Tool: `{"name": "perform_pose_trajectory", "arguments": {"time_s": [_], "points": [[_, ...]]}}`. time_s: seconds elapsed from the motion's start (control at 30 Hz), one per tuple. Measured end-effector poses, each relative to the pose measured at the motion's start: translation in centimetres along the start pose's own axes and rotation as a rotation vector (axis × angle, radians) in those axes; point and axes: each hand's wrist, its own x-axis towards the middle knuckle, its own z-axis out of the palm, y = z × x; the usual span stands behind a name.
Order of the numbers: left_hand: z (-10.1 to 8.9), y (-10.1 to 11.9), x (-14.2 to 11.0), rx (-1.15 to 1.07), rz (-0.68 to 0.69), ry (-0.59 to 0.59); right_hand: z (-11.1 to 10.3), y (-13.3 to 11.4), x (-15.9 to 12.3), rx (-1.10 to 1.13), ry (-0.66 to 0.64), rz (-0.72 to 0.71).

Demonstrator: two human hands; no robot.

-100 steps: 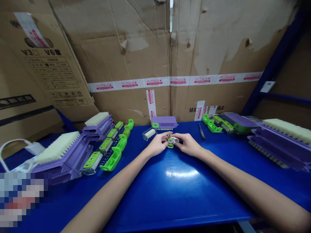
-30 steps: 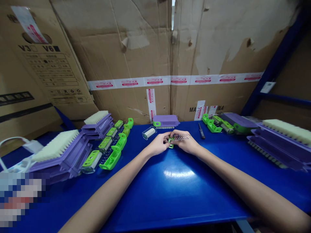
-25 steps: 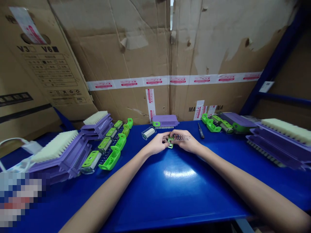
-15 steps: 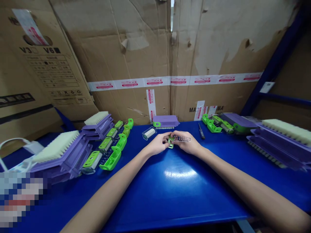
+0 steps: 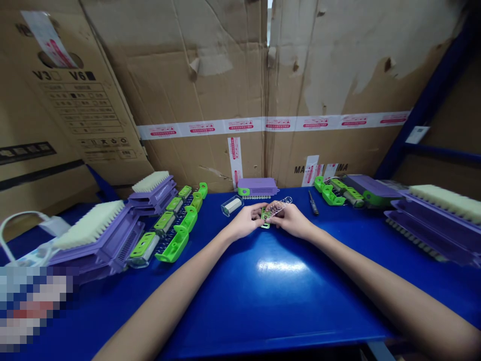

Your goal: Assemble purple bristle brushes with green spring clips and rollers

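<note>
Both hands meet over the far middle of the blue table [image 5: 270, 281]. My left hand [image 5: 245, 222] pinches a small green plastic piece [image 5: 265, 216] between its fingertips. My right hand [image 5: 292, 220] grips a metal coil spring [image 5: 278, 207], which sticks out up and to the right from that green piece. The spring's left end touches the piece; how it is joined there is hidden by my fingers.
Purple brushes with white bristles [image 5: 93, 231] and green-capped parts [image 5: 173, 226] lie at the left. A purple brush [image 5: 257, 187] and a clear small block [image 5: 230, 206] sit behind the hands. A screwdriver [image 5: 312, 202], green parts [image 5: 334, 192] and more purple brushes [image 5: 436, 213] are at the right. Cardboard boxes [image 5: 225, 90] form the back wall.
The spring, short and compressed 3.3 s ago, has lengthened. Since half a second ago its free end has tilted upward from lying level. Both hands stay together at the same spot.
</note>
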Motion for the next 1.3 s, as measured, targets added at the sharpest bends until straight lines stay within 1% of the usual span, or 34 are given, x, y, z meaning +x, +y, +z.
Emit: {"name": "perform_pose_trajectory", "arguments": {"time_s": [0.17,0.3,0.57,0.73,0.87,1.0,1.07,1.17,1.3], "points": [[-0.1,0.3,0.0,-0.057,-0.018,-0.028,-0.2,-0.4,0.0,0.129,-0.042,0.078],[-0.1,0.3,0.0,-0.063,-0.026,-0.043,-0.1,-0.1,0.0,0.175,-0.054,0.093],[-0.1,0.0,0.0,-0.050,-0.008,-0.027,0.0,0.1,-0.2,0.014,-0.007,0.000],[-0.1,0.6,-0.1,-0.065,0.004,-0.069,0.2,-0.3,-0.4,-0.043,0.027,-0.011],[0.0,0.9,-0.2,-0.044,-0.010,-0.067,0.0,-0.5,-0.5,-0.102,0.011,-0.059],[0.0,0.8,-0.2,-0.043,0.011,-0.071,-0.2,-0.6,-0.7,-0.244,-0.034,-0.124],[0.0,0.7,-0.2,-0.045,0.001,-0.063,-0.2,-0.8,-0.7,-0.288,-0.027,-0.137],[-0.1,0.6,-0.1,-0.043,-0.028,-0.051,0.0,-0.9,-0.7,-0.276,0.018,-0.131],[-0.3,0.5,-0.1,-0.041,-0.042,-0.054,0.3,-0.4,-0.5,-0.182,0.049,-0.058]]}}
